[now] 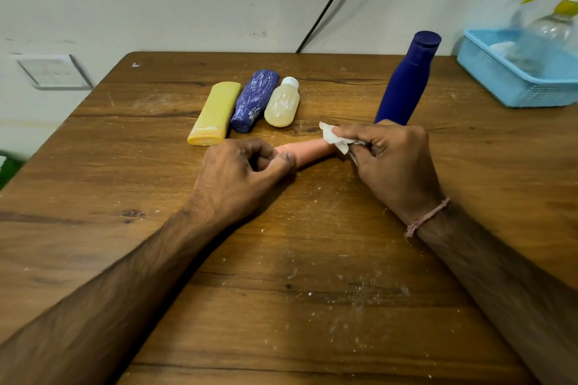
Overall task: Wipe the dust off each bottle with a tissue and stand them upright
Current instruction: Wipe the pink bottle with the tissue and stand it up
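Note:
A pink bottle [309,151] lies on its side on the wooden table [156,197] between my hands. My left hand [240,175] pinches its left end. My right hand [391,159] holds a white tissue [333,136] against its right end. A tall dark blue bottle [409,78] stands upright just behind my right hand. Three dusty bottles lie side by side further back: a yellow one [215,112], a blue one [255,100] and a pale translucent one [283,103] with a white cap.
A light blue plastic basket [488,72] sits at the table's back right corner with a clear bottle and yellow leaves in it. White dust specks are scattered over the table near me. A black cable runs up the wall behind.

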`<state>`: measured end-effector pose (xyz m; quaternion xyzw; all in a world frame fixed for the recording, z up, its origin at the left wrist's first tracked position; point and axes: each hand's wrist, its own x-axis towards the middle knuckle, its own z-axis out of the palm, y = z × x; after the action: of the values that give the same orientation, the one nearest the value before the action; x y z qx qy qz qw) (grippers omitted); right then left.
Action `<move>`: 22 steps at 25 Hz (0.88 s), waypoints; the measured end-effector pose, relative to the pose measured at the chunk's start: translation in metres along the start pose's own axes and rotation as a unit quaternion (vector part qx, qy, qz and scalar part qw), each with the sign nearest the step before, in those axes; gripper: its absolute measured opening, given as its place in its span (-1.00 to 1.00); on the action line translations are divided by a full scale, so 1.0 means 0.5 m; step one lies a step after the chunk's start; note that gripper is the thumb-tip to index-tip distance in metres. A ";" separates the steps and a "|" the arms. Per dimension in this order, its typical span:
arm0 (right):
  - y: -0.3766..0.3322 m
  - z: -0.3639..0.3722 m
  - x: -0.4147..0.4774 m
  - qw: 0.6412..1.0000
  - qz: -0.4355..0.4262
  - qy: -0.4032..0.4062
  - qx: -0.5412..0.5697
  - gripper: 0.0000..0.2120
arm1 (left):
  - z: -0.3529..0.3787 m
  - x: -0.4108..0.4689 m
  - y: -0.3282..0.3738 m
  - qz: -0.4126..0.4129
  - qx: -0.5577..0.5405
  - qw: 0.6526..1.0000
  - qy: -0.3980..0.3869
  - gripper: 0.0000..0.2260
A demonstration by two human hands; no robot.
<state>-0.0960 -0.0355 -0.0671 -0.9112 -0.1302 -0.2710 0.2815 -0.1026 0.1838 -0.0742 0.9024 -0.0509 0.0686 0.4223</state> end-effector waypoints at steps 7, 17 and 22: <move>-0.001 0.006 -0.001 0.995 -0.011 0.094 0.034 -0.71 | 0.000 -0.001 0.015 -0.063 -0.085 0.994 0.038 -0.51; -0.018 0.019 -0.008 1.000 -0.030 0.002 0.004 -0.71 | 0.001 -0.002 0.019 -0.060 -0.081 0.994 0.043 -0.48; -0.036 0.027 -0.019 0.982 -0.172 -0.036 0.067 -0.71 | 0.004 0.000 0.018 -0.050 -0.074 0.995 0.036 -0.44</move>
<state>-0.1050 -0.0141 -0.0739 -0.8633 -0.3131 -0.2734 0.2863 -0.1040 0.1767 -0.0685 0.8670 0.0047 0.0759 0.4925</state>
